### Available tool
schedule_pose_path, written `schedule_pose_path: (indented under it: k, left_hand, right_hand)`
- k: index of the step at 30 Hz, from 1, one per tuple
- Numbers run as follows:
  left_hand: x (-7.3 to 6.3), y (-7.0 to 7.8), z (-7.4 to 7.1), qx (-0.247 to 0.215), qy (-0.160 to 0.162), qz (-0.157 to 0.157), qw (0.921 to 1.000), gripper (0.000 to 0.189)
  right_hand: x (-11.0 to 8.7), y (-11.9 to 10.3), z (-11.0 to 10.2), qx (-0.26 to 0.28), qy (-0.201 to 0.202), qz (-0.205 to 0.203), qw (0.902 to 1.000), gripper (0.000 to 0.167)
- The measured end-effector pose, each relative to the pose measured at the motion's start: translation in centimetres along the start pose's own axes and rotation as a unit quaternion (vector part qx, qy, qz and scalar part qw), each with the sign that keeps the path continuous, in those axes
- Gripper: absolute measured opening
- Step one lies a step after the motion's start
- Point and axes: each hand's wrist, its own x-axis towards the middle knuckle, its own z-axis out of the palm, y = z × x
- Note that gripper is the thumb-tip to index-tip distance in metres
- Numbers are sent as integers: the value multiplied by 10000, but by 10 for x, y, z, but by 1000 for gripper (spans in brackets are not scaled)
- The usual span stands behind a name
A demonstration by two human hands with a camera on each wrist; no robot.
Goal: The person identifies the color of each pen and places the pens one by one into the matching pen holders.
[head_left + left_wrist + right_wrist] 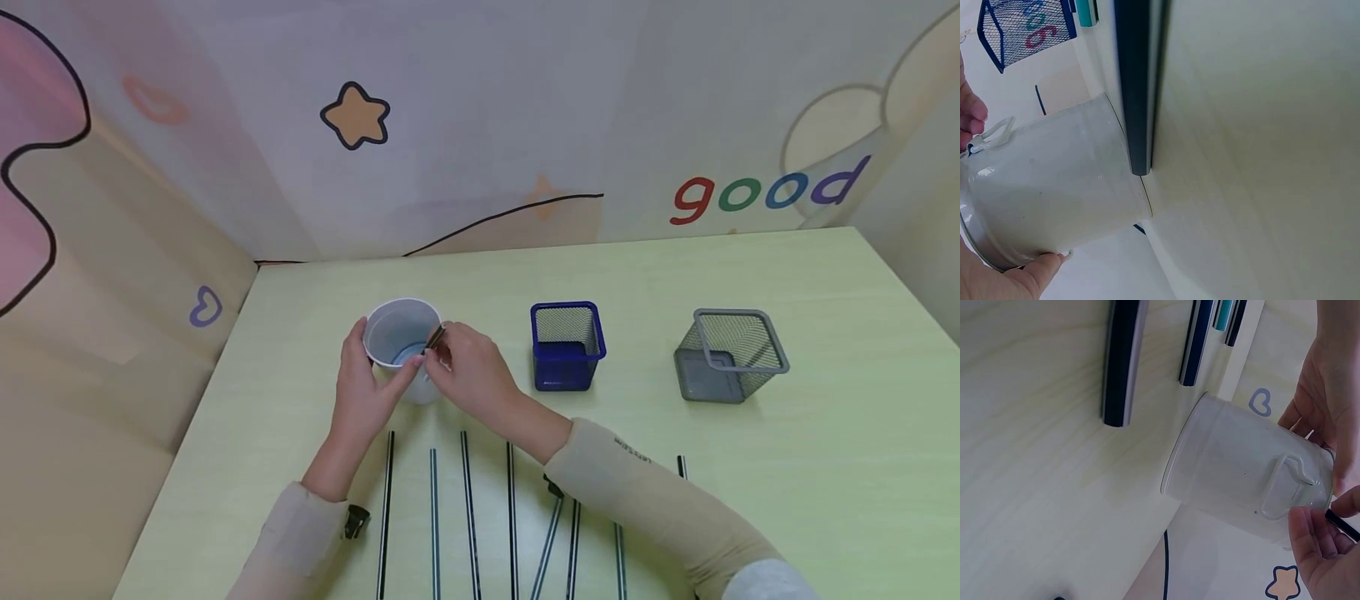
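A small white plastic bucket [405, 317] with a looped handle [1270, 490] stands at the left of the table. My left hand [363, 396] holds it by the rim, thumb on the near side and fingers round the left. At the rim's right side, my right hand [474, 367] pinches a short dark stick [1342, 526] between thumb and fingers. It slants over the bucket's edge, part of it hidden by the hand. In the left wrist view the bucket [1047, 187] appears sideways, with left-hand fingers [1041, 275] on its wall.
Right of the bucket stand a blue mesh basket [564, 367] and a grey mesh basket [712, 383]. Several striped pencil-like sticks, dark [472, 517] and teal [434, 525], lie along the near side of the table [847, 483]. A decorated wall [495, 125] rises behind.
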Motion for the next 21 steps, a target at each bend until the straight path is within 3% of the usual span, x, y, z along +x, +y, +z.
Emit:
schedule_pose_path:
  k: [8,21]
  left_hand:
    - [2,2,-1,105,-3,94,9999,93]
    - [0,-1,0,80,-23,27,10000,94]
  right_hand:
    - [1,-2,-3,-129,-158,158,9997,11]
    - [-6,-2,-10,-243,-90,72,9996,25]
